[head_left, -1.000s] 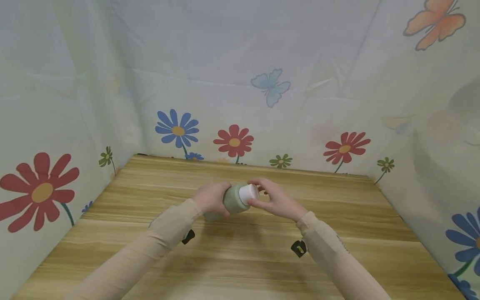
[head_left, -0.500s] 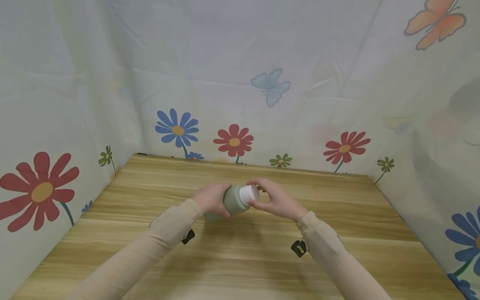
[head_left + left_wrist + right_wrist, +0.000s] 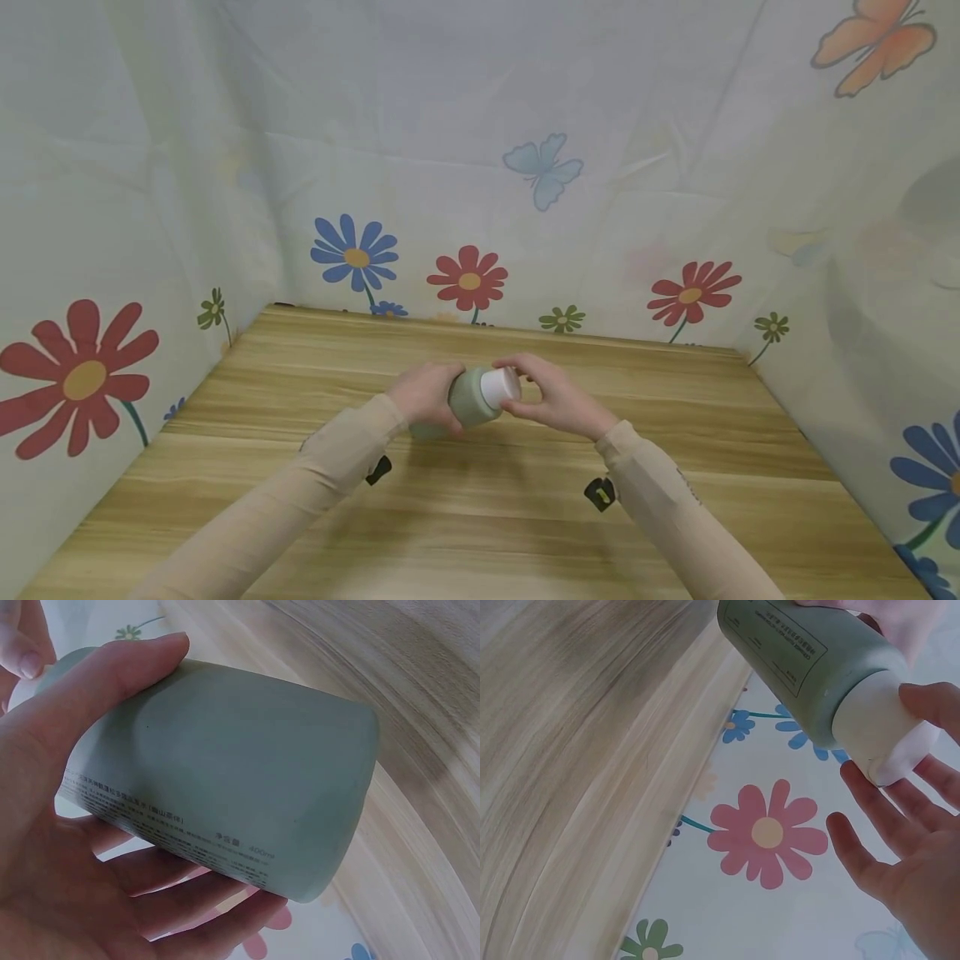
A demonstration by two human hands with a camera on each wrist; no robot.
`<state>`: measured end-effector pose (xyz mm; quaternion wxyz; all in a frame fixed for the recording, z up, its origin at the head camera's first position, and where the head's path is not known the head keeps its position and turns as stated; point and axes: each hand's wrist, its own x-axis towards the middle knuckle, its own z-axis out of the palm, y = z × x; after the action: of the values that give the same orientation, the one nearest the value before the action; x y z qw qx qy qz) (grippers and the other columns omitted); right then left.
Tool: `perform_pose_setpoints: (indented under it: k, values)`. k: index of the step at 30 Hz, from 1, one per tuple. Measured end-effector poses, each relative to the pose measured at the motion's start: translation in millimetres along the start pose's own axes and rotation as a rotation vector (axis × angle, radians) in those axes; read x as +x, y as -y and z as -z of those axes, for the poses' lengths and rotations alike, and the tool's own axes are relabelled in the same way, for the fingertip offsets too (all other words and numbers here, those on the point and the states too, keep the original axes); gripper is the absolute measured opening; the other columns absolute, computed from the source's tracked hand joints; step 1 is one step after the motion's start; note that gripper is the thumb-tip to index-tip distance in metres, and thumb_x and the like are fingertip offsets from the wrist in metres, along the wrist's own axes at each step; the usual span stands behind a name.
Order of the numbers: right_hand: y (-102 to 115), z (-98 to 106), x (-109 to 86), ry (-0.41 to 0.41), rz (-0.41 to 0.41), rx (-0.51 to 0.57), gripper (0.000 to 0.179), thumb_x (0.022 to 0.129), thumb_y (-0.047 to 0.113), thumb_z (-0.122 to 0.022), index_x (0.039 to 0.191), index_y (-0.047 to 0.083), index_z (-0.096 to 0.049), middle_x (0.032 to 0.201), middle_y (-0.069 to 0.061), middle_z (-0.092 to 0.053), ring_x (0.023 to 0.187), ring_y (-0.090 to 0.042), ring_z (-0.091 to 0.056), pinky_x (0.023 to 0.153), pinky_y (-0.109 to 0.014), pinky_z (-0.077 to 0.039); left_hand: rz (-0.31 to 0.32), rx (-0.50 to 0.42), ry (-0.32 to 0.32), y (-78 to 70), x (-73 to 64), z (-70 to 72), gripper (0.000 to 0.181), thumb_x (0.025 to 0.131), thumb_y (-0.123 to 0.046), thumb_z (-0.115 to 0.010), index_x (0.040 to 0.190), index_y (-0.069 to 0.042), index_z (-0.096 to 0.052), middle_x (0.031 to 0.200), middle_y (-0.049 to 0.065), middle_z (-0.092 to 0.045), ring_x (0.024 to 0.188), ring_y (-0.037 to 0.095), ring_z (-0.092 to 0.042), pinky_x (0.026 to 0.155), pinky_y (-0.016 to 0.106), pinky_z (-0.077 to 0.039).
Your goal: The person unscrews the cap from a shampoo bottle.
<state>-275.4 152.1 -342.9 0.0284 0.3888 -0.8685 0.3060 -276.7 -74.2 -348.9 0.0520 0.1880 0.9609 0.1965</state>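
Observation:
A sage-green bottle (image 3: 471, 400) with a white cap (image 3: 500, 388) is held tilted above the table, its cap end pointing right. My left hand (image 3: 429, 397) grips the bottle's body, thumb on the near side. In the left wrist view the bottle (image 3: 232, 765) shows small dark print and "400ml" low on its side. My right hand (image 3: 558, 398) pinches the cap between thumb and fingers. The right wrist view shows the cap (image 3: 877, 720) seated on the bottle's shoulder, with two fingers stretched out below it.
The wood-grain table (image 3: 480, 533) spreads beneath both hands. A pale curtain (image 3: 420, 125) printed with flowers and butterflies stands along its back and sides. Dark wrist-camera pieces (image 3: 599, 494) hang below the sleeves.
Both hands keep their hold on the bottle and cap with hardly any movement. The head view has shifted very slightly.

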Motion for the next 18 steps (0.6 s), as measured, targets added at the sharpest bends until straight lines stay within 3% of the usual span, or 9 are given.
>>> perform_pose_setpoints:
  k: [10,18]
  values:
    - [-0.9,2.0,-1.2,0.004,-0.061,0.022,0.057,0.087,0.023,-0.072,0.137,0.009,-0.048,0.138,-0.008,-0.055,0.117,-0.025,-0.057,0.096,-0.045,-0.049,0.003,-0.008,0.005,-3.4,-1.3,2.3,0.069,0.061,-0.026,-0.091,0.119,-0.011,-0.057,0.112,0.007,-0.068,0.098,0.024,-0.063,0.088,0.046,-0.053]
    - [-1.1,1.9,-3.6,0.003,-0.107,0.038,0.056,0.086,0.025,-0.073,0.135,0.011,-0.05,0.134,-0.008,-0.058,0.111,-0.024,-0.06,0.094,-0.042,-0.05,0.009,-0.015,0.006,-4.3,-2.1,0.1,0.066,0.062,-0.023,-0.091,0.118,-0.012,-0.057,0.112,0.006,-0.067,0.1,0.024,-0.062,0.091,0.046,-0.051]
